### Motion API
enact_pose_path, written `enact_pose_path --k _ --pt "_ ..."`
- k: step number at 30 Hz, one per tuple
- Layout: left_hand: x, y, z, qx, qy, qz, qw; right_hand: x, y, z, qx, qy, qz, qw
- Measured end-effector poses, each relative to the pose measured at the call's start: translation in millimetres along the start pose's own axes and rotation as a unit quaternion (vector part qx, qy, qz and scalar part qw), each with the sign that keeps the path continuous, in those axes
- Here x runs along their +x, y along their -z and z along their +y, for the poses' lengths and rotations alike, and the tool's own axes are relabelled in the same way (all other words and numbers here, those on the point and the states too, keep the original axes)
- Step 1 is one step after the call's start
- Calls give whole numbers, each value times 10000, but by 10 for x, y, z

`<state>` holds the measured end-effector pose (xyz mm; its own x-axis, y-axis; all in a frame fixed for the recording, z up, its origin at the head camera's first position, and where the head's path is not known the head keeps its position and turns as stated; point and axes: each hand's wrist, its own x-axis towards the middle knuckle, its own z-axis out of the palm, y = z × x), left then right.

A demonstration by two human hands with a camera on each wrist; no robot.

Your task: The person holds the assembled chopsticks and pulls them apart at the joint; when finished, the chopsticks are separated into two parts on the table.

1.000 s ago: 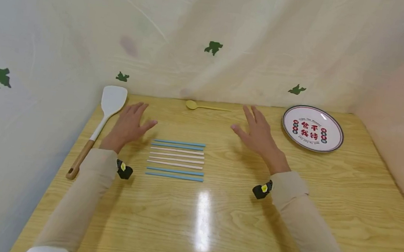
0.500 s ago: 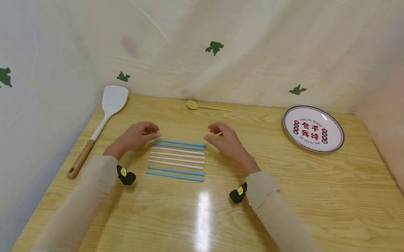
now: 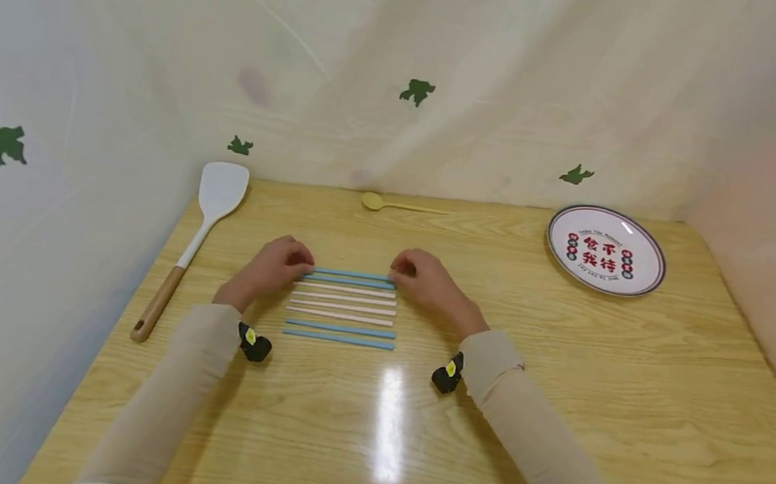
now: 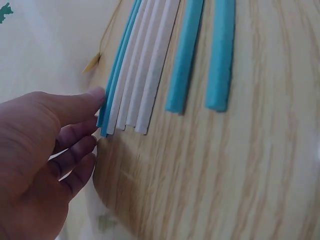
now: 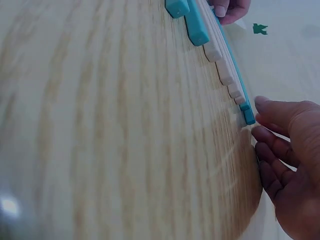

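A row of chopsticks lies side by side on the table: two blue at the far side, several white chopsticks (image 3: 344, 298) in the middle, two blue chopsticks (image 3: 338, 338) nearest me. At the left ends my left hand (image 3: 278, 264) pinches the farthest blue chopstick (image 3: 351, 274) between thumb and fingertips; in the left wrist view the thumb (image 4: 82, 106) overlaps its edge. My right hand (image 3: 425, 280) is at its other end. In the right wrist view, the right thumb and loosely curled fingers stand slightly apart around that chopstick's tip (image 5: 249, 116).
A white spatula (image 3: 209, 202) with a wooden handle lies on the left of the wooden table (image 3: 593, 393). A yellow spoon (image 3: 374, 201) lies along the back edge. A white plate (image 3: 606, 251) with printed characters sits at the back right. Cloth walls surround the back and sides.
Both hands have come inward and down from spread positions to opposite ends of the farthest blue chopstick, and their fingers have curled. The chopsticks keep their layout.
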<state>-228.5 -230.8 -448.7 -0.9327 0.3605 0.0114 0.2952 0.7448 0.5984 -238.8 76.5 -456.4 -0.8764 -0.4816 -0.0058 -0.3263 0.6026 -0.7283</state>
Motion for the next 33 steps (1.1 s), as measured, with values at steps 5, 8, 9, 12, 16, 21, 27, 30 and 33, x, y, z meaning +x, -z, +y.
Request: enact_pose_path --k 5,8,9,12,16,21,27,30,33 --pt "23 -20 12 66 52 30 10000 8 -2 3 -318 59 -92 9994" --pt "29 -24 13 110 73 26 9999 8 -3 -4 -461 77 -102 9989" --pt "32 -26 12 140 71 26 9999 7 -3 -6 -497 80 -102 9987" --pt "44 -37 9 220 66 19 9997 6 -4 -10 -618 99 -113 9980" --pt "47 -38 31 191 132 76 9997 7 -9 4 -678 135 -103 9976" --pt "25 -6 94 -97 248 227 9994 -34 16 -18 -281 84 90 9995" --pt "16 81 253 -130 -79 64 9999 -53 101 -134 -109 162 331 9993" --pt "39 101 392 3 -252 -317 9992 -39 123 -164 -225 254 415 9986" --pt "64 92 525 271 -443 -574 9970 -40 133 -184 -295 363 445 9979"
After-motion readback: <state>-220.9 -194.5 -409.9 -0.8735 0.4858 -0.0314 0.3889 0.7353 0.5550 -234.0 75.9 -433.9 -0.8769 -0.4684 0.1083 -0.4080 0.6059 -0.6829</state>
